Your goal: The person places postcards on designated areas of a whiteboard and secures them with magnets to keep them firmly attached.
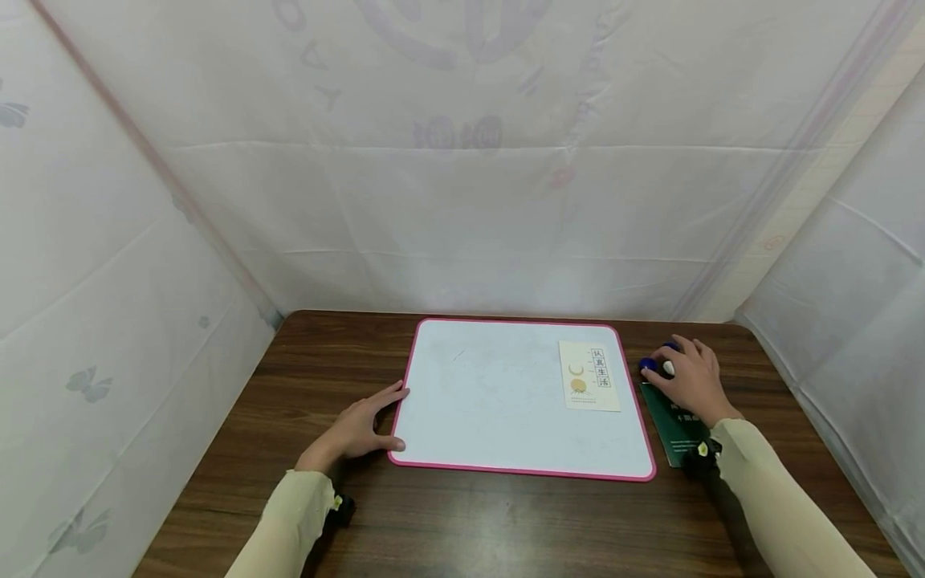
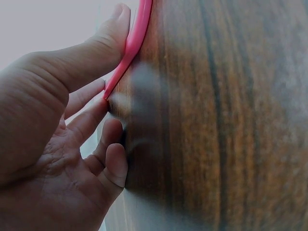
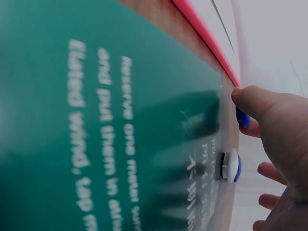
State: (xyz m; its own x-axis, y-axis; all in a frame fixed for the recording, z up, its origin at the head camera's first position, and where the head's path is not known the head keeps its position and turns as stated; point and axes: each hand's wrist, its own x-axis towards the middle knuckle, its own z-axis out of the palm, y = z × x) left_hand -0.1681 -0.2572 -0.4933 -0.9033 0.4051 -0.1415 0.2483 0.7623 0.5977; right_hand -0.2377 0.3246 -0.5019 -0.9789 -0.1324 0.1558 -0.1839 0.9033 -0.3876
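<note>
Pale sleeves [image 1: 795,506] stretch over the desk [image 1: 462,522]. The left hand [image 1: 354,428], thumb and fingers spread, rests on the left edge of the board [image 1: 477,401]. The right hand [image 1: 690,381] pinches a magnet [image 1: 646,364] between thumb and forefinger, just outside the board's right edge; from there the board lies leftward, its long axis running left to right. Small, round and deep blue, the magnet is by the far edge of the green booklet [image 1: 666,429].

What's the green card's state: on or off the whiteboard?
Off: the green card lies beside the whiteboard, a strip of table showing between them.
</note>
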